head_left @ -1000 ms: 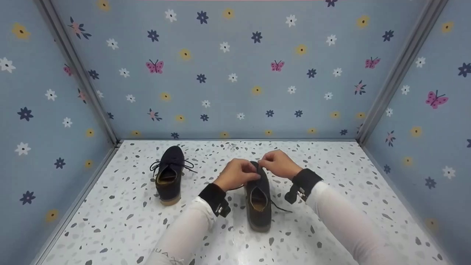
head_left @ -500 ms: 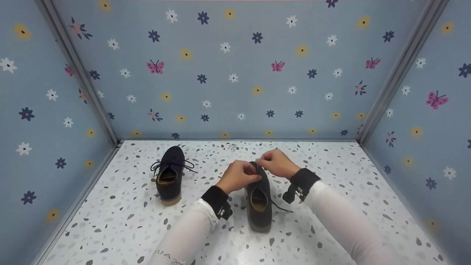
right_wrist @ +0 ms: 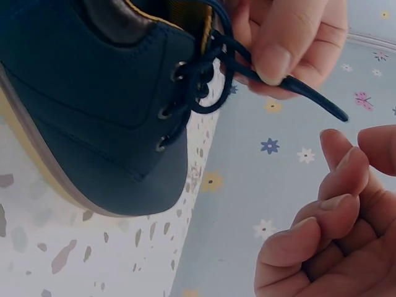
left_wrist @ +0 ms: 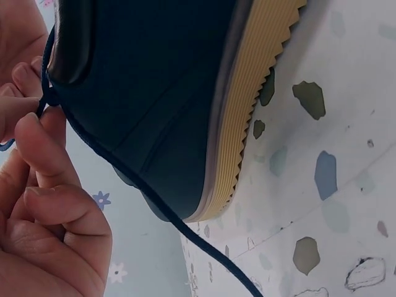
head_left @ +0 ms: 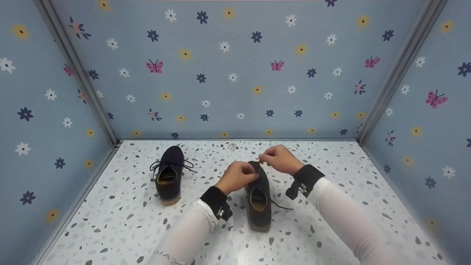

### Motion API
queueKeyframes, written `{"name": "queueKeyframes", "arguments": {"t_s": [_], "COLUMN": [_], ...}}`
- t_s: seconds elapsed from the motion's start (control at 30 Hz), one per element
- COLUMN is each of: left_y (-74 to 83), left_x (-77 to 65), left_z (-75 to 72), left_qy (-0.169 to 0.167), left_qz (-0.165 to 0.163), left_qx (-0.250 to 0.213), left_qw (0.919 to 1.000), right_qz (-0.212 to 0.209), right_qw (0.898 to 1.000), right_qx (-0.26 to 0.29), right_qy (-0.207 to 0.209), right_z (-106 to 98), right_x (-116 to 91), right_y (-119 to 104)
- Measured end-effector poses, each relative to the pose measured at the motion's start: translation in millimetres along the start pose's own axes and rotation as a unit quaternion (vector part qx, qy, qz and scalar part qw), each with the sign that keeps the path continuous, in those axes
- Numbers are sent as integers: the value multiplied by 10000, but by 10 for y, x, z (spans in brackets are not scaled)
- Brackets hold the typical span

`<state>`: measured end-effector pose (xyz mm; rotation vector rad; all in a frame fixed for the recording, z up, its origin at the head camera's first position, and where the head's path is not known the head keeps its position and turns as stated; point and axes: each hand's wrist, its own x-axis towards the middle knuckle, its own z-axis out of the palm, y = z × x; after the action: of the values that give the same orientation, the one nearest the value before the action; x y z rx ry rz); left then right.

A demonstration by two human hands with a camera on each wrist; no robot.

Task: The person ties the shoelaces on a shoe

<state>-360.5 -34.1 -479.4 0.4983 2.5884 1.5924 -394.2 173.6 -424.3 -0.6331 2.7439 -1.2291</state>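
A dark lace-up shoe (head_left: 259, 218) with a pale sole stands on the speckled surface, toe away from me. My left hand (head_left: 237, 178) is over its front. In the right wrist view, the left thumb and fingers pinch a dark blue shoelace (right_wrist: 317, 100), whose free tip sticks out past them. My right hand (head_left: 281, 159) is by the toe, apart from the lace tip. Its fingers are loosely bent, with a gap between thumb and forefinger. A lace loop (right_wrist: 218, 106) hangs over the eyelets. Another lace length (left_wrist: 213, 252) trails down the shoe's side in the left wrist view.
A matching shoe (head_left: 170, 189) stands to the left, its laces tied in a bow. The white speckled surface (head_left: 121, 221) is bounded by blue flowered panels (head_left: 235, 99) at the back and both sides. Dark bands (head_left: 214, 200) circle both wrists.
My right hand has drawn slightly up and to the right, away from the lace near the toe. The left hand has barely shifted, and both shoes stay in place.
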Motion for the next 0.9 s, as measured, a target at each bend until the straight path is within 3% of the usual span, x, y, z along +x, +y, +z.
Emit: {"name": "queueKeyframes", "arguments": {"t_s": [0.23,0.4,0.63,0.9], "left_y": [-3,-16,-47,-50], "left_x": [-20,-29,-38,-43], "left_z": [0,2,-1,8], "left_qy": [36,32,-41,0], "left_qz": [-11,-12,-93,-51], "left_qx": [-150,-283,-479,-635], "left_qw": [9999,9996,9988,9980], "right_qz": [22,-100,-413,-577], "right_qw": [9996,9992,9986,9940], "right_qx": [74,255,-43,80], "right_qy": [257,297,-317,-921], "right_z": [-136,-113,99,324], "right_x": [-49,-173,-391,-545], "right_y": [45,161,359,395]}}
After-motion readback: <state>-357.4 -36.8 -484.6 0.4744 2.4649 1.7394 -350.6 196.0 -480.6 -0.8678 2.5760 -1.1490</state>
